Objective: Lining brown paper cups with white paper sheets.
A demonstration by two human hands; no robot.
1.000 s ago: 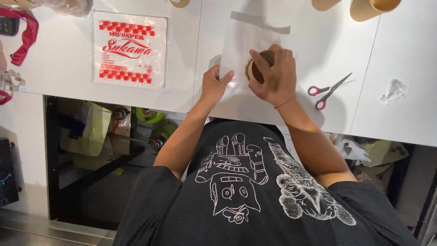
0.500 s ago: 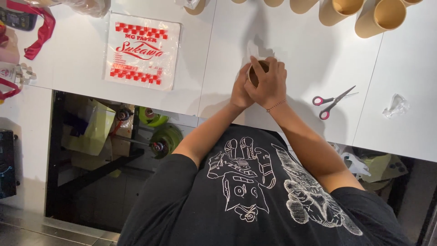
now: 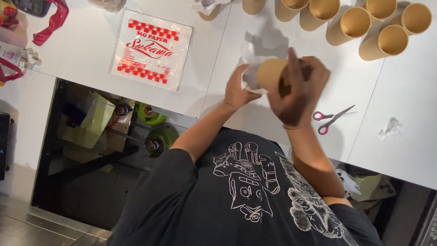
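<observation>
Both my hands hold a brown cardboard tube [image 3: 272, 73] above the white table [image 3: 86, 50]. My right hand [image 3: 297, 93] covers the tube's near end, fingers wrapped over it. My left hand [image 3: 237, 89] grips the clear plastic sheet [image 3: 249, 68] that is wrapped around the tube's left side. The tube lies tilted, roughly on its side, and its far end is hidden by my fingers.
Several open brown tubes [image 3: 355, 23] stand along the table's back edge. Pink-handled scissors [image 3: 331, 119] lie right of my hands, and a crumpled bit of clear plastic [image 3: 391, 128] farther right. A red-and-white paper packet [image 3: 150, 49] lies to the left. Under the table are green items [image 3: 157, 136].
The tube and both hands have lifted off the flat sheet on the table; the plastic is now gathered around the tube, which has tipped onto its side.
</observation>
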